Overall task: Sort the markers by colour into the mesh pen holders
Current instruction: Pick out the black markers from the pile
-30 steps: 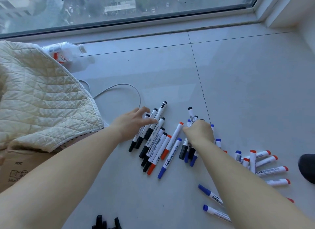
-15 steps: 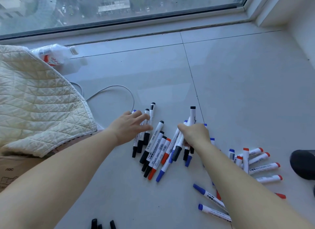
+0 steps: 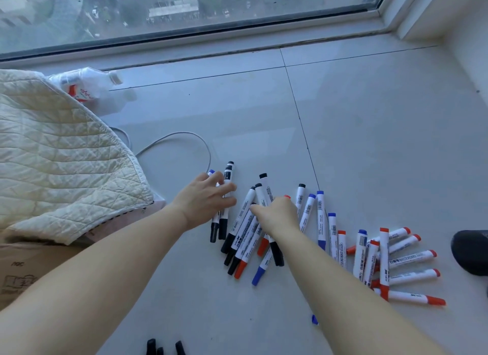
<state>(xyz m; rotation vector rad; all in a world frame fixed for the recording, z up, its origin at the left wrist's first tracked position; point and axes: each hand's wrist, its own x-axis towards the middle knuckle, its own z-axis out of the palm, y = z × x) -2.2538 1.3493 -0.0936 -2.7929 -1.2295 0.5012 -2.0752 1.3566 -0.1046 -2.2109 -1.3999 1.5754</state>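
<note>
Black, blue and red capped white markers lie scattered on the grey tiled floor. My left hand (image 3: 206, 200) rests with spread fingers on two black markers (image 3: 226, 193) at the left of the pile. My right hand (image 3: 278, 214) is closed over the mixed middle heap, gripping a black marker (image 3: 264, 189) whose body runs under the palm. Blue markers (image 3: 320, 214) lie just right of that hand, and several red markers (image 3: 410, 258) fan out further right. A dark round object (image 3: 471, 251), cut off by the right edge, may be a pen holder; I cannot tell.
A cream quilted blanket (image 3: 60, 156) covers a cardboard box (image 3: 23, 272) on the left. A plastic bottle (image 3: 87, 86) and a white cable (image 3: 184, 140) lie behind the markers. Black marker tips (image 3: 158, 349) poke in at the bottom edge. The window sill runs along the back.
My right hand has shifted left and lowered its black marker onto the middle heap, uncovering the blue markers on its right. My left hand stays spread on the left black markers.
</note>
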